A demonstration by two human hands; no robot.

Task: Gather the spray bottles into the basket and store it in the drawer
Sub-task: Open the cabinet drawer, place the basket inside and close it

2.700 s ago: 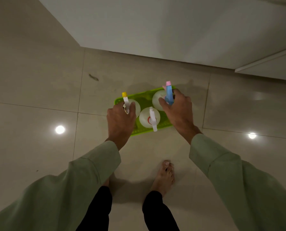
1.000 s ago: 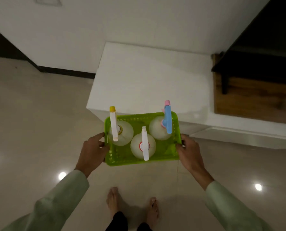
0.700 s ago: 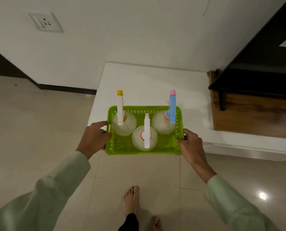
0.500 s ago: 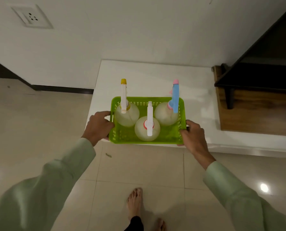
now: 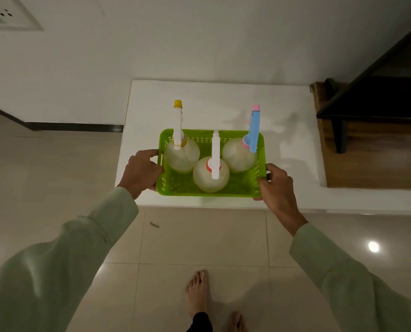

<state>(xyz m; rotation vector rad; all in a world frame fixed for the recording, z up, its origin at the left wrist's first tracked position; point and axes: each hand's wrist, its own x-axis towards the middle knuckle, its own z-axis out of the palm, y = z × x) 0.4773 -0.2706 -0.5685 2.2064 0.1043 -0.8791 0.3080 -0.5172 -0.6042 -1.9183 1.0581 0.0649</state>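
A bright green plastic basket [image 5: 238,189] is held over the front edge of a low white cabinet top [image 5: 218,101]. My left hand [image 5: 142,172] grips its left rim and my right hand [image 5: 277,185] grips its right rim. Three round translucent spray bottles stand upright inside: one with a yellow-tipped white sprayer [image 5: 181,154] at the left, one with a white sprayer and red collar [image 5: 210,176] at the front middle, one with a blue and pink sprayer [image 5: 239,153] at the right. No drawer front is visible.
A white wall with a socket plate [image 5: 5,15] rises behind the cabinet. A dark wooden shelf unit [image 5: 372,149] adjoins the cabinet on the right. Glossy beige floor tiles [image 5: 199,236] lie below, with my bare feet [image 5: 198,292] near the bottom.
I lifted the basket off the floor with both hands and carried it forward to the white cabinet. It is now over the cabinet's front edge.
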